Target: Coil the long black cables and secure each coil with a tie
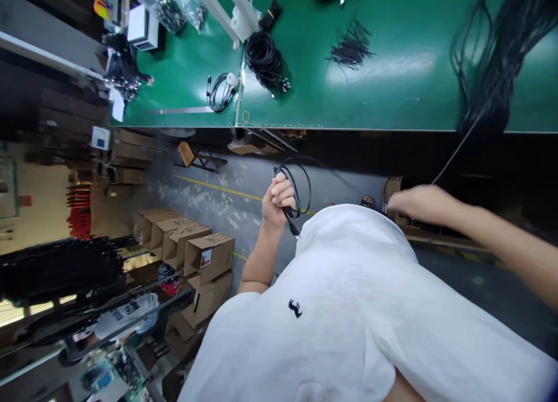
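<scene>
in the head view, i see my left hand (279, 199) raised in front of the white shirt (331, 291), below the front edge of the bench (392, 108). this grip is closed on a black coil (310, 187). the loops go out from the fingers to the right, longer along the line from body to bench than across, and a plug (293, 230) hangs at the lower end.

my right hand (416, 204) is well apart, to the right of the coil. it is blurred, so i cannot tell if its grip is open or closed. a thin strand (455, 152) goes from near this hand up to the bundle (497, 82) on the bench's right part. whether the hand holds this strand is not clear to me.

i judge that the sideways gap matters most: the coil is with the left, the bundle nearer to the right.
</scene>
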`<state>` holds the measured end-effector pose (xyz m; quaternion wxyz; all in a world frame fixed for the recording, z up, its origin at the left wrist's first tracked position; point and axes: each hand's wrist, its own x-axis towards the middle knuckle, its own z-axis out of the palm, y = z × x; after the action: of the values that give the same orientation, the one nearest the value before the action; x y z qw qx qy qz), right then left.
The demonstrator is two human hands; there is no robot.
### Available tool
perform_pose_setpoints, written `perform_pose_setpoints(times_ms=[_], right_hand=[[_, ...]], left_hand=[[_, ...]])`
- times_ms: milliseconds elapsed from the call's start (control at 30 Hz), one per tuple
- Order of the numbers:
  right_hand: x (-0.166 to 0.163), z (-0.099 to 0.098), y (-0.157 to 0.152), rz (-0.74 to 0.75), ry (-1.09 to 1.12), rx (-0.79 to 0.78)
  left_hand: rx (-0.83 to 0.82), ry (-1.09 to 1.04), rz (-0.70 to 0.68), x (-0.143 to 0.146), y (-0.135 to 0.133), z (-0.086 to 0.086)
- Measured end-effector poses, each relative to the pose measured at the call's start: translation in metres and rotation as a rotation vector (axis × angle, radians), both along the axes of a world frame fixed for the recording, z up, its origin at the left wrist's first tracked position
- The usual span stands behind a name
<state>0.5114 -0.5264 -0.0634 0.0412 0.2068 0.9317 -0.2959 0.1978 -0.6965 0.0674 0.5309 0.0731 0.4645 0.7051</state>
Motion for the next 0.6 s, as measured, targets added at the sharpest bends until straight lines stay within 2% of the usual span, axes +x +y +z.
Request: perform_pose_setpoints(times_ms=[33, 67, 133, 233, 333, 400, 533, 600], right_hand=[[-0.008, 0.01, -0.025, 0.167, 0.072, -0.07], [-0.019, 0.023, -0.047, 0.246, 0.149, -0.073], [-0.045, 0.05, -0.073, 0.295, 0.264, -0.041], [-0.072, 0.077, -0.063, 0.229, 0.321, 0.004], [-0.07, 0.083, -0.032, 0.176, 0.295, -0.087], [-0.061, 0.084, -0.021, 0.123, 0.293, -0.143], [-0.059, 0.086, -0.016, 0.068, 0.342, -0.19], [-0.06, 0.079, -0.005, 0.076, 0.359, -0.223]], left_hand=[[-0.017, 0.004, -0.037, -0.002, 0.004, -0.002], [-0.05, 0.016, -0.107, -0.002, 0.008, -0.006], [-0.133, 0.073, -0.305, 0.004, 0.014, -0.018], [-0.185, 0.205, -0.629, 0.021, 0.018, -0.038], [-0.178, 0.246, -0.945, 0.035, 0.016, -0.044], [-0.174, 0.22, -1.028, 0.039, 0.014, -0.04], [-0.187, 0.12, -1.05, 0.043, 0.014, -0.029], [-0.195, 0.055, -1.062, 0.043, 0.012, -0.026]])
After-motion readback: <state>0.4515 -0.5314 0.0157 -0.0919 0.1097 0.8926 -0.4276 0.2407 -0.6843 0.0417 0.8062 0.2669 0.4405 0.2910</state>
